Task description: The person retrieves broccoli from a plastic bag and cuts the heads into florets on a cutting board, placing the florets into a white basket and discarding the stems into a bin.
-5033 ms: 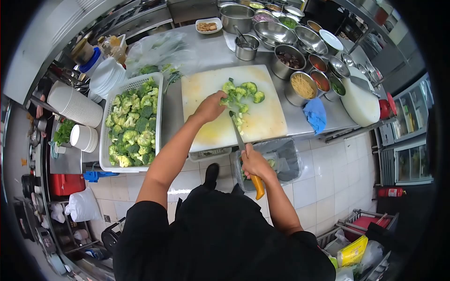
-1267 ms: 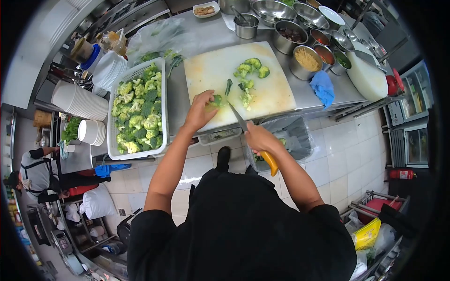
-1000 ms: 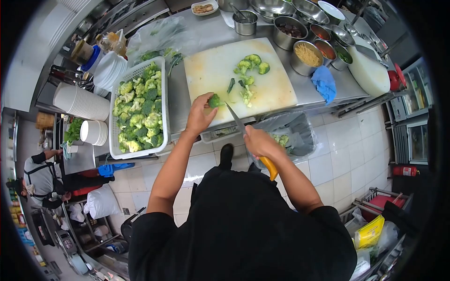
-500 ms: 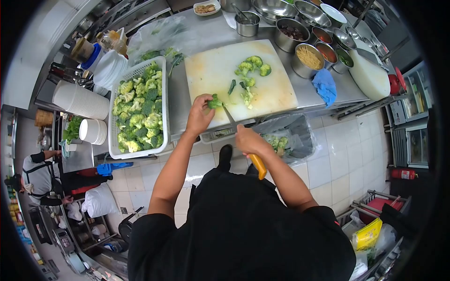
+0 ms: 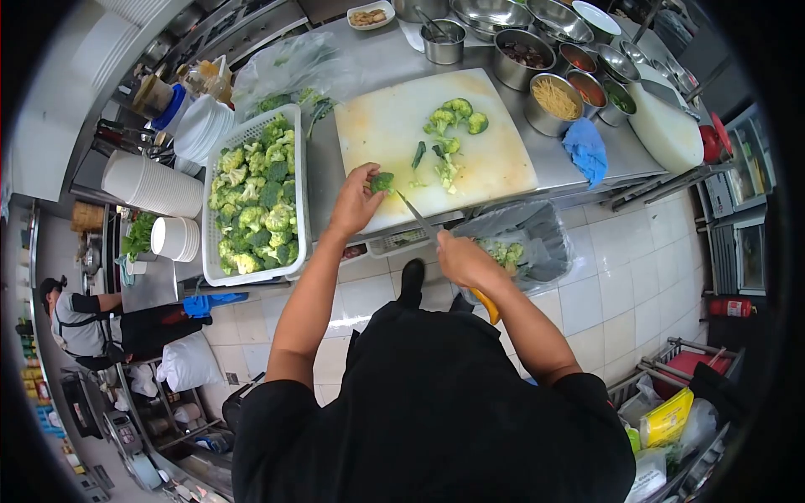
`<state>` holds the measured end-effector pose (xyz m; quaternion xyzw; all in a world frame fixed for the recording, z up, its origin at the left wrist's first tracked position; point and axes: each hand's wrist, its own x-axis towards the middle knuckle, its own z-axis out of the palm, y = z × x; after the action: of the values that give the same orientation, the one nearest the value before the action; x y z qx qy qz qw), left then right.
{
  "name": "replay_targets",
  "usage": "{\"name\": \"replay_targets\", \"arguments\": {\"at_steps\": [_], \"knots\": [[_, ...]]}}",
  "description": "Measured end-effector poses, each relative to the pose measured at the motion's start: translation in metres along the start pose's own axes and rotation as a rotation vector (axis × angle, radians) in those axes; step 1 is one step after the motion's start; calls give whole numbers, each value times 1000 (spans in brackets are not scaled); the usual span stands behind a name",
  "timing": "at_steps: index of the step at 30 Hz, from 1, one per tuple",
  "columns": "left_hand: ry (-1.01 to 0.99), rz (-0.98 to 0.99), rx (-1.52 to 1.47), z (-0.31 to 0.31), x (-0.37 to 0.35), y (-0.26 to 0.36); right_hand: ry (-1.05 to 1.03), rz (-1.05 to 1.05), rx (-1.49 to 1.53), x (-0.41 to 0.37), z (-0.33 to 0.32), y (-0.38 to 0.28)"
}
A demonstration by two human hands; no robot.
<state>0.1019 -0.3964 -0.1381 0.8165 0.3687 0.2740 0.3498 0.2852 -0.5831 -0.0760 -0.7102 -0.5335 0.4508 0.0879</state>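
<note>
My left hand (image 5: pixel 359 201) is closed on a small broccoli floret (image 5: pixel 381 182) over the left front part of the white cutting board (image 5: pixel 377 126). My right hand (image 5: pixel 463 257) grips the yellow-handled knife (image 5: pixel 417 217), its blade pointing up and left toward the floret, with its tip just beside it. Broccoli florets (image 5: pixel 457 114) and a pale cut piece (image 5: pixel 447 172) lie on the board. A dark green leaf piece (image 5: pixel 418 154) is near them. Left of the board, a white basket (image 5: pixel 299 201) is full of broccoli florets.
A lined bin (image 5: pixel 549 251) with scraps stands below the board's front edge. Metal bowls, a pot of yellow strips (image 5: pixel 554 103) and a blue cloth (image 5: pixel 585 152) are at the right. Another person (image 5: pixel 84 323) stands at the far left.
The knife and my right hand have moved slightly right and down, and the blade tip is lower beside the floret. The whole view has shifted a little; the other person's pose has changed.
</note>
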Motion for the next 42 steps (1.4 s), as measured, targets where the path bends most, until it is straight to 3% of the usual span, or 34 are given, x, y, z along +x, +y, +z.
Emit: {"name": "replay_targets", "arguments": {"at_steps": [2, 5, 18, 23, 25, 30, 32, 34, 37, 42], "knots": [[6, 153, 9, -2, -2, -1, -17, 19, 4, 0, 1, 0], [34, 172, -36, 0, -5, -8, 12, -8, -4, 1, 5, 2], [28, 122, -19, -5, -8, 4, 77, -66, -63, 7, 7, -4], [12, 256, 152, -6, -5, 10, 99, -72, -82, 14, 2, -8], [8, 268, 150, -3, -5, 12, -104, 28, -35, 10, -15, -23], [50, 187, 109, 2, -4, 0, 23, -66, -72, 33, 13, -2], [197, -163, -469, 10, -10, -12, -3, -53, -37, 29, 9, -4], [211, -138, -587, 3, -17, -7, -83, 55, 172, 19, 1, -10], [97, -271, -1168, -14, -26, 5, -72, -2, 227, 21, 5, 4], [76, -277, -1143, -42, -43, 44, -106, 13, 400, 31, 8, 14]]}}
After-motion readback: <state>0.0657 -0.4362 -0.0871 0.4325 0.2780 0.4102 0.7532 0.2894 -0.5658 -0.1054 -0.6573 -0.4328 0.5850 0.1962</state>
